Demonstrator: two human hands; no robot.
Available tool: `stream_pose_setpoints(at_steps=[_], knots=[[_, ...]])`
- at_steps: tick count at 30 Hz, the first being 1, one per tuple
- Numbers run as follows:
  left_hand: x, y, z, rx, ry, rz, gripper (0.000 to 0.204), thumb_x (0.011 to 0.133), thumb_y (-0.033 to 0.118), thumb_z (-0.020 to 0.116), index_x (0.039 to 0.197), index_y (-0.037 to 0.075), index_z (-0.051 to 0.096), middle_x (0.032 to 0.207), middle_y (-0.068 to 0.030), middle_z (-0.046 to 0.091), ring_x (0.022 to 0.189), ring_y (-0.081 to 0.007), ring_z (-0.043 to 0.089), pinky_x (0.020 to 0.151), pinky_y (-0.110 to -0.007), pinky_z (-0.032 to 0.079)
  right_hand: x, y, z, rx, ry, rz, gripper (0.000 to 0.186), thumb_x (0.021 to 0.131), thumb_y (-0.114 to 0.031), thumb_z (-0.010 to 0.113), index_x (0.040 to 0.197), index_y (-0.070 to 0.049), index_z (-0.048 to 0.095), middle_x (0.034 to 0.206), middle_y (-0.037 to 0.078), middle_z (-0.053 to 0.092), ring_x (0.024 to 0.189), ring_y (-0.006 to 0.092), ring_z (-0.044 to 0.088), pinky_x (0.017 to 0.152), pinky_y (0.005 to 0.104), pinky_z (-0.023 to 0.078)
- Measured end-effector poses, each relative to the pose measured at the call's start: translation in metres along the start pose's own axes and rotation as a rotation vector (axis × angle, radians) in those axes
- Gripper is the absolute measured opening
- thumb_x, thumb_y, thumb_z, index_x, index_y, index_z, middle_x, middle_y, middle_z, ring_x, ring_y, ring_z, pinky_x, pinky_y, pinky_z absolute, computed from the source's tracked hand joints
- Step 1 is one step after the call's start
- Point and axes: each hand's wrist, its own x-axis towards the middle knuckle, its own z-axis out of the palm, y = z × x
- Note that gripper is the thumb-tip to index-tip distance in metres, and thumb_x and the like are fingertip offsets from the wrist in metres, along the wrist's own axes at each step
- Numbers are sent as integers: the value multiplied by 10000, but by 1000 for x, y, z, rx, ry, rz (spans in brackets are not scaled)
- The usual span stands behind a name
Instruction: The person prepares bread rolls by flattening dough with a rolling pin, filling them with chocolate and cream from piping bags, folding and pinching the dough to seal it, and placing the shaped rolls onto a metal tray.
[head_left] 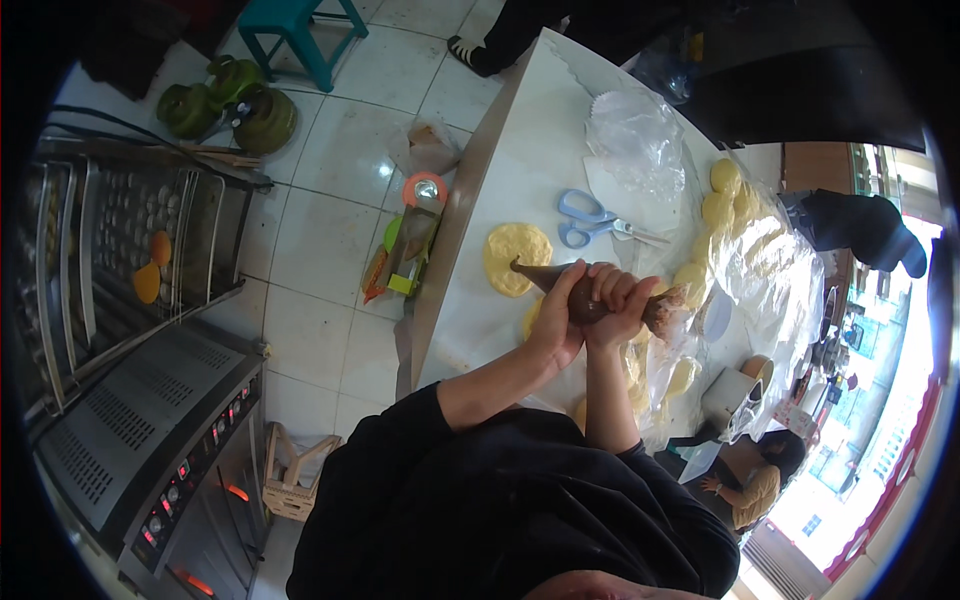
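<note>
A piping bag (590, 303) full of brown filling lies across both my hands, its narrow tip pointing left. My left hand (556, 322) is wrapped round the bag behind the tip. Farther back, near its gathered end, my right hand (618, 300) squeezes it with curled fingers. The tip is over a flattened round of yellow dough (517, 258), with a dab of brown at it; whether it touches the dough I cannot tell. Another dough piece (532, 318) is partly hidden by my left hand. Blue-handled scissors (588, 220) lie just beyond my hands.
Yellow dough balls (722, 205) sit under clear plastic along the right of the white table (520, 150). Crumpled plastic (635, 140) lies at the far side. An oven (150, 440) and a tray rack (130, 250) stand left; other people are around the table.
</note>
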Motion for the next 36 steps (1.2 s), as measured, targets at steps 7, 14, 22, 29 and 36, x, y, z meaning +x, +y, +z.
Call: stream_pose_setpoints(at_steps=[7, 14, 22, 29, 36], knots=[[6, 8, 8, -31, -21, 45, 176, 839, 273, 451, 784, 105, 460, 740, 2, 461, 740, -92, 465, 719, -240, 395, 8, 1, 8, 14, -17, -3, 521, 910, -390, 221, 457, -133, 204, 434, 5, 234, 470, 151, 277, 642, 300, 340], [6, 5, 7, -25, 41, 20, 157, 829, 248, 443, 765, 105, 449, 708, 7, 453, 727, -94, 461, 699, -243, 395, 5, 1, 4, 49, -15, -10, 525, 911, -383, 221, 452, -129, 215, 424, 8, 251, 460, 144, 264, 627, 296, 332], [9, -2, 5, -19, 50, -29, 156, 834, 245, 442, 750, 114, 449, 698, 12, 441, 692, -86, 440, 678, -245, 385, 3, -2, -7, 39, -20, -16, 517, 911, -369, 244, 458, -124, 201, 424, 14, 227, 456, 153, 259, 599, 294, 323], [7, -2, 0, -17, -29, -20, 157, 836, 238, 429, 747, 110, 447, 702, 2, 449, 705, -100, 451, 688, -255, 391, 0, -1, -6, 43, 17, -18, 509, 913, -349, 245, 457, -126, 203, 425, 9, 221, 455, 146, 260, 589, 290, 323], [-9, 4, -5, 35, 12, -123, 181, 822, 265, 415, 743, 103, 398, 724, -13, 442, 757, -125, 467, 758, -282, 388, -17, -2, -2, -22, 7, -39, 495, 913, -350, 238, 471, -131, 205, 445, -8, 216, 450, 134, 252, 597, 288, 324]])
